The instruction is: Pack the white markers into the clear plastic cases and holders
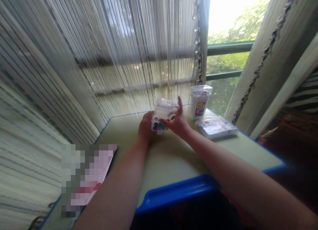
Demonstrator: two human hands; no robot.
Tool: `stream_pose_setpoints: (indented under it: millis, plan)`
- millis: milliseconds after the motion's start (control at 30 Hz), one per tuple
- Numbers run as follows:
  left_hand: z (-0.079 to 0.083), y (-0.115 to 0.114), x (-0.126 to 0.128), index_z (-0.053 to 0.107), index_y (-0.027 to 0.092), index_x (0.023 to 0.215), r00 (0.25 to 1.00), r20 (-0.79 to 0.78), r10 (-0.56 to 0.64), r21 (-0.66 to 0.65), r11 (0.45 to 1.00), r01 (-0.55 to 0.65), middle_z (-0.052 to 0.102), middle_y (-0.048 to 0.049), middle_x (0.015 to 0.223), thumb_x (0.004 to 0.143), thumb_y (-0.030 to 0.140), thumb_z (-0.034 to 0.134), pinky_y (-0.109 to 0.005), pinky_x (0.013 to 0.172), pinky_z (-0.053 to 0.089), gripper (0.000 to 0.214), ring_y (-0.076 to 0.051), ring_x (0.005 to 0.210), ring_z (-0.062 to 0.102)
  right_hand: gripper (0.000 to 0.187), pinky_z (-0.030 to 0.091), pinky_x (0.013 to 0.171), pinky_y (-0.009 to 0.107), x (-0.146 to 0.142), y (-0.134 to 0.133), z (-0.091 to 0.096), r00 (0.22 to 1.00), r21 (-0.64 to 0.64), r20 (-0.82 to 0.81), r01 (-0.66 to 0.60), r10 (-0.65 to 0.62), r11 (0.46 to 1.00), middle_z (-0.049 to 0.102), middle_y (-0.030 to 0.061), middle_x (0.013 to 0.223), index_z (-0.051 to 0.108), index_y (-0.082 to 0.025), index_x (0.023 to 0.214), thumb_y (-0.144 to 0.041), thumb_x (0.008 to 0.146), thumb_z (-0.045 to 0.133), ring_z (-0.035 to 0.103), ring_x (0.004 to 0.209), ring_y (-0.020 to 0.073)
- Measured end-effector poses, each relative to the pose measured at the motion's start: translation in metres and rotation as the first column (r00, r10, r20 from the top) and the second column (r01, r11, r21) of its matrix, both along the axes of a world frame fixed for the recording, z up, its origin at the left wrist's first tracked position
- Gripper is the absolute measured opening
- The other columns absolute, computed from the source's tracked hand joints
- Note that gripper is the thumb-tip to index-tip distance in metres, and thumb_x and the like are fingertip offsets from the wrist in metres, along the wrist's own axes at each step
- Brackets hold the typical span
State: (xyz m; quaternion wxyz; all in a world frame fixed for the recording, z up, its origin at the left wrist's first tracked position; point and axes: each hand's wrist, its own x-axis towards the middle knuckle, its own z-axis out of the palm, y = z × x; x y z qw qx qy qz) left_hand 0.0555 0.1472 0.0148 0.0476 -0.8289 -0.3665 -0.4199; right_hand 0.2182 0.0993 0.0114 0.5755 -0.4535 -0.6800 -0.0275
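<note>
A clear plastic case [166, 105] stands over the far part of the table, its hinged lid raised. Inside it, the round coloured ends of several markers [159, 125] face me in green, blue, red, yellow and other colours. My left hand [146, 125] grips the left side of this case, most of its fingers hidden behind it. On the right, my right hand [179, 120] has its fingers apart. The thumb stretches across the marker ends, while one finger points up beside the lid. I see nothing held in that hand.
A tall white lidded container [199, 104] with a label stands at the back right. Before it lies a flat clear case [217, 127]. A blurred-out pink item [96, 170] lies on the left of the blue-edged table [174, 157]. String curtains [139, 41] hang behind.
</note>
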Motion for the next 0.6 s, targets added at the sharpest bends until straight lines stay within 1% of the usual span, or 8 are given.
stream_pose_setpoints:
  millis: [67, 133, 200, 267, 333, 467, 533, 600]
  plan:
    - [-0.001, 0.002, 0.000, 0.054, 0.021, 0.099, 1.000, 0.001, 0.009, -0.002, 1.000, -0.009, 0.062, -0.0092, 0.104, 0.070, 0.029, 0.065, -0.035, 0.088, 0.050, 0.032, -0.024, 0.103, 0.059, 0.107, 0.053, 0.072, 0.035, 0.000, -0.003, 0.002, 0.997, -0.016, -0.072, -0.010, 0.009, 1.000, 0.041, 0.0180, 0.138, -0.007, -0.024, 0.149, -0.040, 0.076, 0.068, 0.058, 0.085, 0.0186]
    - [-0.002, 0.004, -0.001, 0.054, 0.020, 0.100, 1.000, 0.010, 0.021, -0.003, 1.000, -0.021, 0.063, -0.0090, 0.104, 0.070, 0.028, 0.065, -0.035, 0.088, 0.050, 0.033, -0.024, 0.103, 0.059, 0.098, 0.052, 0.076, 0.037, 0.001, -0.008, 0.007, 0.996, -0.006, -0.085, -0.041, 0.040, 0.999, 0.048, 0.0150, 0.130, 0.004, -0.023, 0.149, -0.043, 0.077, 0.067, 0.058, 0.087, 0.0196]
    - [-0.003, 0.005, 0.000, 0.054, 0.019, 0.101, 0.999, 0.026, 0.035, 0.002, 0.999, -0.035, 0.063, -0.0089, 0.103, 0.070, 0.027, 0.064, -0.035, 0.088, 0.051, 0.034, -0.024, 0.103, 0.060, 0.075, 0.050, 0.082, 0.039, 0.004, -0.014, 0.013, 0.996, 0.041, -0.055, -0.066, 0.068, 0.997, 0.052, 0.0124, 0.122, 0.021, -0.023, 0.144, -0.046, 0.083, 0.059, 0.057, 0.092, 0.0211]
    - [-0.003, 0.005, 0.000, 0.054, 0.019, 0.100, 0.997, 0.042, 0.059, 0.002, 0.998, -0.059, 0.064, -0.0087, 0.100, 0.071, 0.025, 0.062, -0.035, 0.086, 0.051, 0.030, -0.023, 0.100, 0.060, 0.051, 0.049, 0.086, 0.040, 0.006, -0.021, 0.019, 0.997, 0.097, -0.038, -0.068, 0.072, 0.993, 0.055, 0.0104, 0.114, 0.038, -0.023, 0.131, -0.048, 0.088, 0.050, 0.055, 0.097, 0.0219]
    - [-0.003, 0.004, -0.001, 0.055, 0.019, 0.097, 0.995, 0.057, 0.086, -0.011, 0.996, -0.085, 0.064, -0.0085, 0.097, 0.073, 0.026, 0.061, -0.035, 0.082, 0.053, 0.025, -0.023, 0.095, 0.062, 0.037, 0.047, 0.089, 0.041, 0.007, -0.026, 0.024, 0.997, 0.141, -0.004, -0.079, 0.080, 0.987, 0.055, 0.0094, 0.107, 0.048, -0.023, 0.116, -0.049, 0.091, 0.043, 0.055, 0.100, 0.0222]
    - [-0.003, 0.001, -0.003, 0.052, 0.018, 0.103, 0.994, 0.090, 0.061, -0.006, 0.998, -0.061, 0.064, -0.0093, 0.098, 0.072, 0.032, 0.064, -0.035, 0.082, 0.053, 0.036, -0.023, 0.094, 0.063, 0.026, 0.045, 0.093, 0.041, 0.002, -0.030, 0.027, 0.989, 0.147, 0.120, -0.109, 0.092, 0.983, 0.051, 0.0103, 0.110, 0.054, -0.022, 0.101, -0.043, 0.093, 0.041, 0.053, 0.106, 0.0226]
    - [-0.004, 0.001, -0.004, 0.050, 0.018, 0.107, 0.995, 0.089, 0.035, 0.011, 0.999, -0.036, 0.064, -0.0100, 0.101, 0.072, 0.034, 0.064, -0.036, 0.084, 0.053, 0.040, -0.023, 0.096, 0.063, 0.022, 0.045, 0.094, 0.042, -0.002, -0.029, 0.024, 0.985, 0.127, 0.155, -0.095, 0.074, 0.987, 0.050, 0.0110, 0.113, 0.054, -0.022, 0.102, -0.039, 0.092, 0.045, 0.052, 0.108, 0.0232]
    - [-0.004, 0.001, -0.004, 0.050, 0.018, 0.107, 0.995, 0.094, 0.029, 0.015, 0.999, -0.031, 0.064, -0.0101, 0.100, 0.073, 0.035, 0.063, -0.036, 0.085, 0.053, 0.040, -0.023, 0.096, 0.063, 0.024, 0.046, 0.094, 0.043, -0.004, -0.027, 0.021, 0.982, 0.109, 0.173, -0.095, 0.075, 0.989, 0.049, 0.0117, 0.115, 0.052, -0.022, 0.107, -0.038, 0.090, 0.049, 0.052, 0.109, 0.0239]
